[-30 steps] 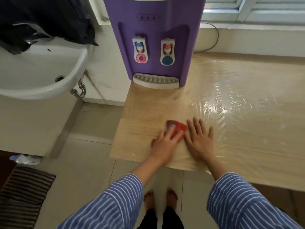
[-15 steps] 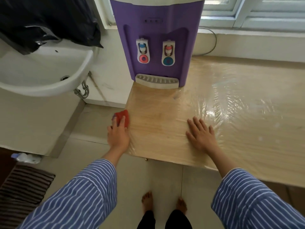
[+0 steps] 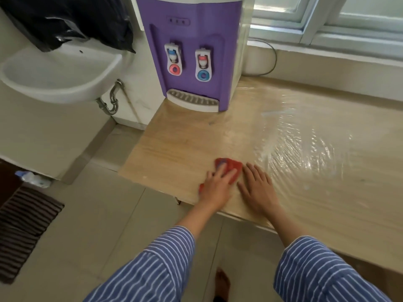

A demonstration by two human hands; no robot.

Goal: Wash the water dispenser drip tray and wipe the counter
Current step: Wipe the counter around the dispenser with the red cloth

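A purple water dispenser (image 3: 192, 46) stands at the back left of the wooden counter (image 3: 174, 144). Its white and grey drip tray (image 3: 193, 100) sits in place at the dispenser's foot. My left hand (image 3: 216, 187) presses a red cloth (image 3: 231, 167) flat on the counter near the front edge, fingers straight over it. My right hand (image 3: 258, 189) lies flat on the counter just right of the cloth, fingers spread. The counter's right part shines wet under a wrinkled clear film (image 3: 305, 149).
A white wall sink (image 3: 61, 73) hangs to the left, with a dark bag (image 3: 65, 20) on its back rim and a chrome trap below. A striped mat (image 3: 21, 227) and a small bottle (image 3: 32, 178) lie on the tiled floor. Windows run along the back wall.
My left hand has swept the red cloth from the counter's left edge back to the right, beside my right hand. The right hand has stayed flat in place.
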